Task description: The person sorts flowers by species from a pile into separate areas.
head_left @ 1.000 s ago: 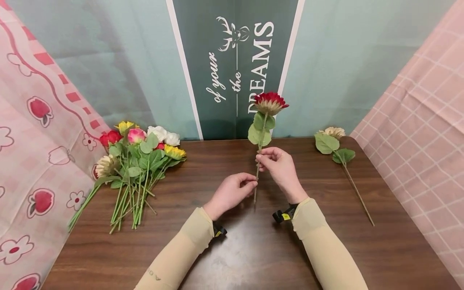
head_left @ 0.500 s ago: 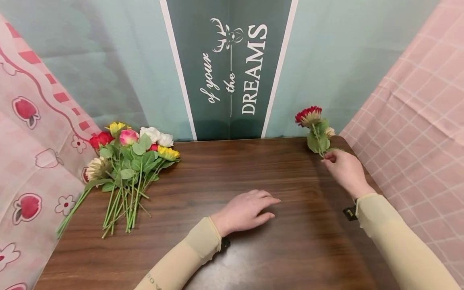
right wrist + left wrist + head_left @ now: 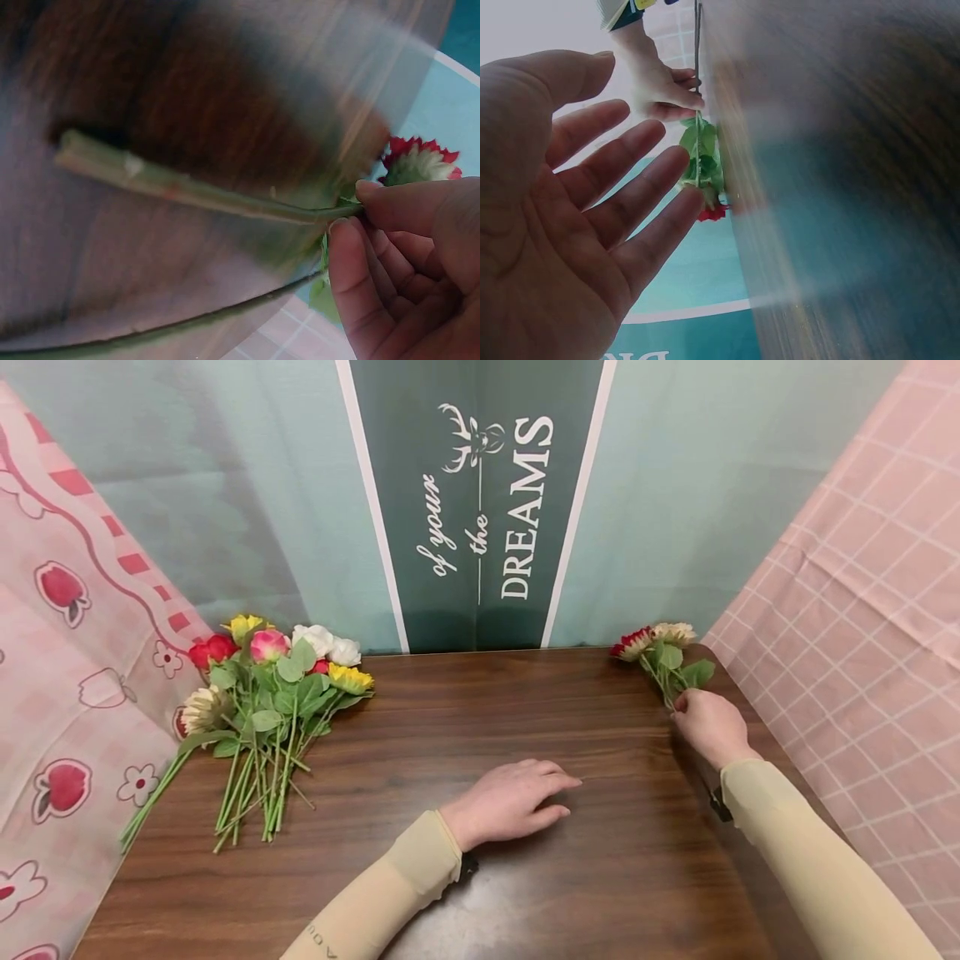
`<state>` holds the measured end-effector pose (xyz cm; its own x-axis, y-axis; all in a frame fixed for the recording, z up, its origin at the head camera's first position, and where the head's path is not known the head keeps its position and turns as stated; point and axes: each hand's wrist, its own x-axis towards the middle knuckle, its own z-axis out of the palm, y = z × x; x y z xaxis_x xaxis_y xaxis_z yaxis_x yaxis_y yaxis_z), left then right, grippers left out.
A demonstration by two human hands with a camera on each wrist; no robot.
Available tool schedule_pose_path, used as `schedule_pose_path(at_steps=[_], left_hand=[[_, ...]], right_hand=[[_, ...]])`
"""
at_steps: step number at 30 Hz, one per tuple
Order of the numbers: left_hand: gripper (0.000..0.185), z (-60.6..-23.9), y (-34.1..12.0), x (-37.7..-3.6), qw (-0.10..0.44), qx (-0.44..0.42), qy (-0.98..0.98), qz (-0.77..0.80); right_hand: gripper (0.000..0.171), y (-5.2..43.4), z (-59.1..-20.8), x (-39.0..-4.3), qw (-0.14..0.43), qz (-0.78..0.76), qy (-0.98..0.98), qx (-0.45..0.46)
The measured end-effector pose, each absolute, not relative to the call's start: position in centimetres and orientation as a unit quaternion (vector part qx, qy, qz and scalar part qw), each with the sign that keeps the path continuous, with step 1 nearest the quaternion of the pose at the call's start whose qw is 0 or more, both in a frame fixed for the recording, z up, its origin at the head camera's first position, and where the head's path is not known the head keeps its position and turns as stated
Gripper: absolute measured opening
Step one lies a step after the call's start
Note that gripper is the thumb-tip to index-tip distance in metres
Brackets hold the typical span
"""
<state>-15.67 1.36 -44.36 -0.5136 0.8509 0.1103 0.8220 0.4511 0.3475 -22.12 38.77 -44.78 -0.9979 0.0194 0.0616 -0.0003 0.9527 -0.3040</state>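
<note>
On the brown table (image 3: 480, 860), where the left hand (image 3: 510, 799) rests flat and relaxed, the right hand (image 3: 708, 724) pinches the stem of the red flower (image 3: 632, 644) at the far right corner, best lowered gently beside the cream flower (image 3: 673, 632) before the fingers let go.

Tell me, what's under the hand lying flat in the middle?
Only the brown table shows around the left hand, which lies flat on it. Whatever is beneath the palm is covered.
</note>
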Motion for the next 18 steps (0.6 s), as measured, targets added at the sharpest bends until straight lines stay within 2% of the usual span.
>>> schedule_pose_path(at_steps=[6,15,18], left_hand=[[0.044,-44.58,1.2,-15.74,0.042,0.493,0.85,0.184],[0.043,-44.75,1.08,-15.84,0.04,0.494,0.85,0.177],[0.043,-44.77,1.14,-15.92,0.04,0.494,0.851,0.174]], right_hand=[[0.018,38.7,-45.29,-22.37,0.015,0.149,-0.989,-0.007],[0.016,38.92,-45.32,-22.1,0.01,0.152,-0.988,-0.009],[0.025,39.0,-44.72,-21.69,0.021,0.153,-0.988,-0.018]])
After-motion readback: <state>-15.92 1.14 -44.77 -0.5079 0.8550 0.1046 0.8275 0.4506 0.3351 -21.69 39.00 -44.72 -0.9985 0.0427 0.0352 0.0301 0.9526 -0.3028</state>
